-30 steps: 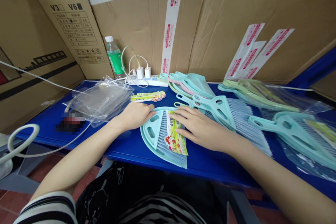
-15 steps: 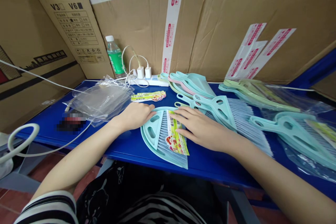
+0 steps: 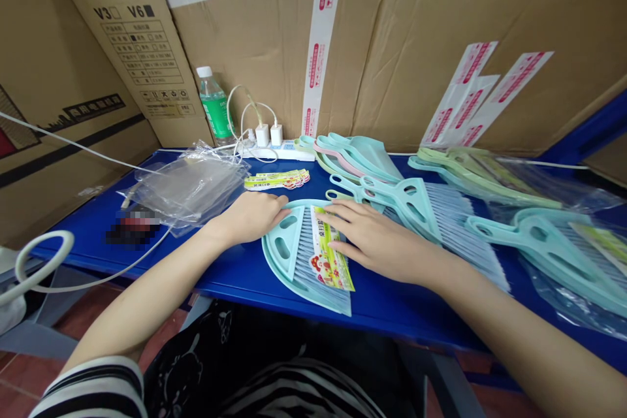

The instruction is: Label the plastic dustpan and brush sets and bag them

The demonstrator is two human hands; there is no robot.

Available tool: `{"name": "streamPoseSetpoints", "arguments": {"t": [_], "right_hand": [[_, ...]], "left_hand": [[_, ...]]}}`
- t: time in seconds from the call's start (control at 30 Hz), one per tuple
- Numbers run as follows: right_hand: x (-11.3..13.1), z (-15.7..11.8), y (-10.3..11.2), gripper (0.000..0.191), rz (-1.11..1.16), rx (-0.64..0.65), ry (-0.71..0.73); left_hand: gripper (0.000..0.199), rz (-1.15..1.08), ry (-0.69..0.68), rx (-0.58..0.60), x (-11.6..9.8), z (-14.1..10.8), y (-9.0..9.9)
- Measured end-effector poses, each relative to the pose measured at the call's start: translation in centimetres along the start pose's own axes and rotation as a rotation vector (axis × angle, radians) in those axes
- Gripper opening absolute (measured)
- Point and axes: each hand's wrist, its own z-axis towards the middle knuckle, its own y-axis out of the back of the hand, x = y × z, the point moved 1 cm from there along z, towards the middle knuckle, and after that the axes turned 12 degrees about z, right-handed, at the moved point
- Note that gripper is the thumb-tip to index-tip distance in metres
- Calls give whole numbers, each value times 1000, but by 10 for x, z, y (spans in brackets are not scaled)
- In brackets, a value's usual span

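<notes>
In front of me a light-blue hand brush lies in a matching dustpan, bristles toward the right. My left hand is closed at their handle end, which it hides. A printed yellow-green label card rests across the bristles. Stretched out from the right, the fingers of my right hand lie on the card's upper part and right edge. More blue brushes are spread just behind my right hand.
Clear plastic bags are piled at left, near a stack of label cards. Stacked dustpans and bagged sets occupy the right. A bottle and a power strip stand before the cardboard.
</notes>
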Motion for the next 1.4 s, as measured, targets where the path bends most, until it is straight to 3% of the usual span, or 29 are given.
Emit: {"name": "streamPoseSetpoints", "arguments": {"t": [0.3, 0.6, 1.4], "right_hand": [[0, -1, -1, 44, -4, -11, 18], [2, 1, 1, 45, -26, 10, 11], [3, 0, 0, 45, -69, 17, 23]], "left_hand": [[34, -21, -5, -20, 0, -1, -1], [33, -34, 6, 43, -1, -1, 1], [33, -25, -15, 16, -1, -1, 1]]}}
